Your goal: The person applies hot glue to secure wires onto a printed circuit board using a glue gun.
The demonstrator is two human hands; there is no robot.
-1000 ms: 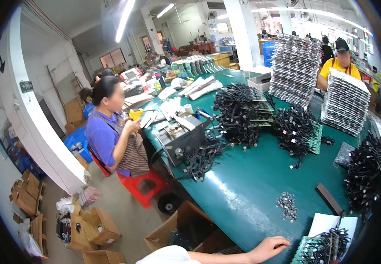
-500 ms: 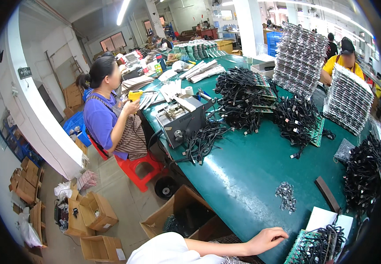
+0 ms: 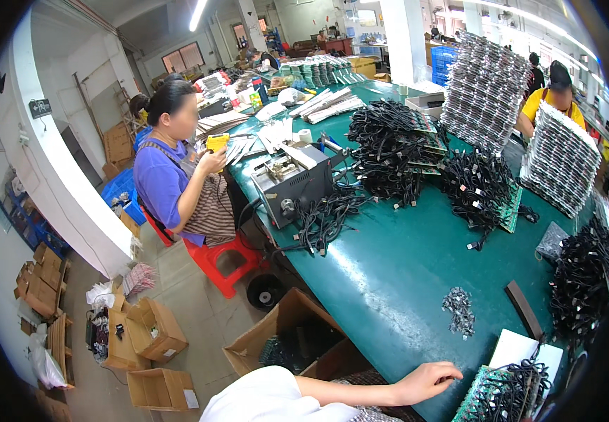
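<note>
My left hand (image 3: 427, 384) rests at the near edge of the green table, fingers loosely bent and slightly apart, with nothing visible in them. Just beyond its fingertips lies a green circuit board panel (image 3: 474, 394) with black cables (image 3: 515, 391) bunched on top. A white board or sheet (image 3: 512, 349) sticks out from beneath that panel. Farther up the table is a small heap of metal connector pieces (image 3: 458, 311). To its right sits a dark brown bar (image 3: 523, 309). My right hand is out of the picture.
Black cable piles (image 3: 394, 151) and stacked silvery panels (image 3: 486, 91) stand farther back. A grey machine (image 3: 294, 184) sits at the table's left edge. A co-worker in purple (image 3: 163, 169) holds a yellow tool (image 3: 217, 143). Another wears yellow (image 3: 535, 105). An open carton (image 3: 248, 344) stands by my arm.
The view has shifted slightly. The co-worker in purple has turned the head a little, and the yellow tool has tilted. My left hand stays in about the same place.
</note>
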